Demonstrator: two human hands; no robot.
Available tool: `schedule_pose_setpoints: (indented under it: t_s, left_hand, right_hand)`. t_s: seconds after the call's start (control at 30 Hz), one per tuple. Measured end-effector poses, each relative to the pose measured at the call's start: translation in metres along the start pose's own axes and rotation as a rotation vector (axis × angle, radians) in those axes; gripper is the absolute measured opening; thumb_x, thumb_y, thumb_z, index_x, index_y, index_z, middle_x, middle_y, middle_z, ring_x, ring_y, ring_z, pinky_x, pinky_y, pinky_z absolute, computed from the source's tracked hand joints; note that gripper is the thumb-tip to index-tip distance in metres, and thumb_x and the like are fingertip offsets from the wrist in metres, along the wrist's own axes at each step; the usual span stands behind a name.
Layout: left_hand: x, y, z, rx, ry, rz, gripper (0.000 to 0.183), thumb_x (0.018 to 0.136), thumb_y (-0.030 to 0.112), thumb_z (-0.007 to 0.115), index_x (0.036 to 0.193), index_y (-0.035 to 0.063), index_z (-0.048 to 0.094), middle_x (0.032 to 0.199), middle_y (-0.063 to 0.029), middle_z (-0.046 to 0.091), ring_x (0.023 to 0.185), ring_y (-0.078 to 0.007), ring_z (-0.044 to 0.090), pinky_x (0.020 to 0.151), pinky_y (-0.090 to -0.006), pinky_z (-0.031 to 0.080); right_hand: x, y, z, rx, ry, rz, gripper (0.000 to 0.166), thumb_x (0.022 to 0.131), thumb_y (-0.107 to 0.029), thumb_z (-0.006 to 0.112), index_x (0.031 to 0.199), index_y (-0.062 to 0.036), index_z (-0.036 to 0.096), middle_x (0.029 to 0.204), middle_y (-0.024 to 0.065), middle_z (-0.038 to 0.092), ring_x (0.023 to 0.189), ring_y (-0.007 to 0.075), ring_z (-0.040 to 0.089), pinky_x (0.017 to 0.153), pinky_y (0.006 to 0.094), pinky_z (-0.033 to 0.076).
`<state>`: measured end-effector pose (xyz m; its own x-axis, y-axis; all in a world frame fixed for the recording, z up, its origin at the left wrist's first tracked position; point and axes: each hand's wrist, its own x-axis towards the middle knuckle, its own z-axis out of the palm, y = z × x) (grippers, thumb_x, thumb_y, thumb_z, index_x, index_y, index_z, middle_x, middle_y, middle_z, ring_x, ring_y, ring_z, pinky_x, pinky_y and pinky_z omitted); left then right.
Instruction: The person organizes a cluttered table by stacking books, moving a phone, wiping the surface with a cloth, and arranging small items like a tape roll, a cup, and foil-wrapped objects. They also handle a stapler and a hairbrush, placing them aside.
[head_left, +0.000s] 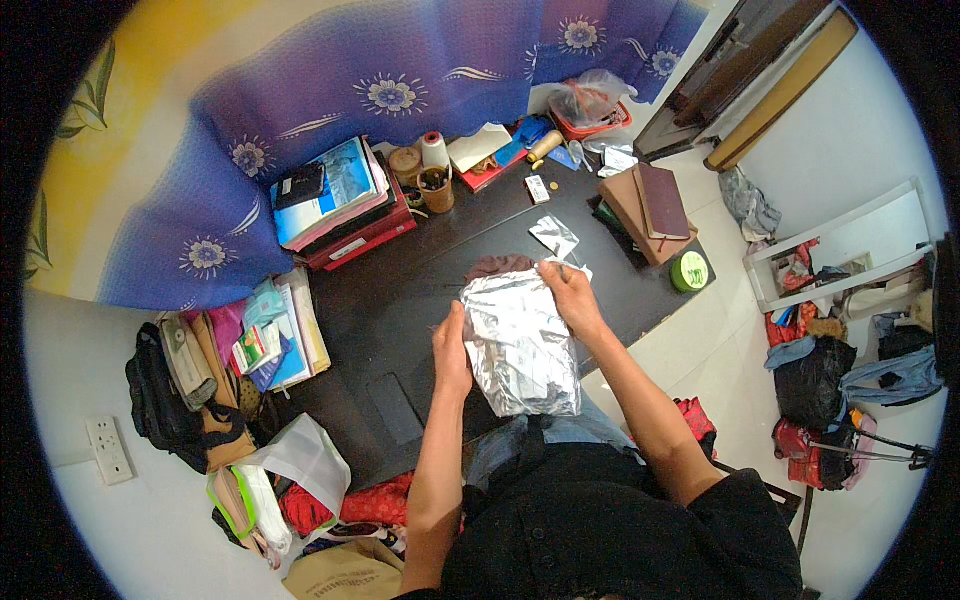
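Note:
Between my two hands is a shiny, crinkled silvery plastic bag (523, 341), held over the front part of a dark desk (360, 322). My left hand (452, 349) presses along its left side. At the upper right corner, my right hand (571, 294) pinches the bag's edge between thumb and fingers. What the bag contains cannot be made out through the glare. Just beyond its top edge lies a bunched dark brown cloth (501, 265), partly hidden by the bag. Farther back on the desk is a small flat piece of clear plastic (555, 235).
Stacked books and binders (337, 202) stand at the back left, beside a pen cup (436, 189) and a thread cone (434, 151). Notebooks (652, 206) and a green round tub (689, 271) sit near the right edge. Bags (176, 390) crowd the left side.

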<state>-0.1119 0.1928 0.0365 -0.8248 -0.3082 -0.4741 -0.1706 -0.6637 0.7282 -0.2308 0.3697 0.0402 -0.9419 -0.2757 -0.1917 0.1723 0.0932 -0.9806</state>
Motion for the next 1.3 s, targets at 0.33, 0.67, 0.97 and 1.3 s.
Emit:
schedule_pose_setpoints:
  t_s: [0.33,0.67,0.97,1.3]
  left_hand:
    - [-0.031,0.014,-0.004,0.348,-0.274,0.008,0.045,0.082,0.003,0.079,0.124,-0.0015,0.063,0.112,-0.006,0.071,0.098,-0.0129,0.067,0.088,-0.0299,0.053]
    - [-0.025,0.022,-0.007,0.307,-0.209,0.094,0.037,0.083,0.002,0.078,0.117,-0.0031,0.064,0.103,-0.0063,0.072,0.089,-0.0135,0.067,0.083,-0.0306,0.054]
    - [-0.039,0.018,0.0,0.197,-0.102,0.001,0.045,0.086,-0.001,0.075,0.128,-0.0031,0.059,0.115,-0.0106,0.069,0.099,-0.0146,0.067,0.083,-0.0281,0.056]
    - [-0.029,0.025,0.001,0.545,-0.321,0.067,0.03,0.089,-0.001,0.072,0.118,-0.0083,0.066,0.101,-0.007,0.072,0.085,-0.0079,0.064,0.072,-0.0244,0.052]
  right_hand:
    - [0.002,-0.025,-0.058,0.04,-0.054,0.11,0.027,0.096,-0.031,0.07,0.101,-0.0044,0.073,0.091,-0.0039,0.066,0.084,0.0059,0.055,0.076,0.0247,0.043]
    - [0.01,-0.022,-0.044,0.165,-0.054,0.065,0.029,0.101,-0.031,0.065,0.096,-0.003,0.071,0.081,-0.0016,0.069,0.066,0.0056,0.059,0.059,0.0236,0.047]
    - [-0.013,0.026,-0.044,0.204,0.121,0.134,0.022,0.101,-0.028,0.064,0.097,-0.006,0.069,0.089,-0.0016,0.067,0.078,0.0063,0.059,0.068,0.0241,0.047]
    - [-0.024,-0.065,-0.004,-0.57,-0.33,-0.61,0.028,0.088,-0.024,0.076,0.106,-0.0028,0.072,0.104,0.0108,0.072,0.099,0.0264,0.067,0.088,0.036,0.05]
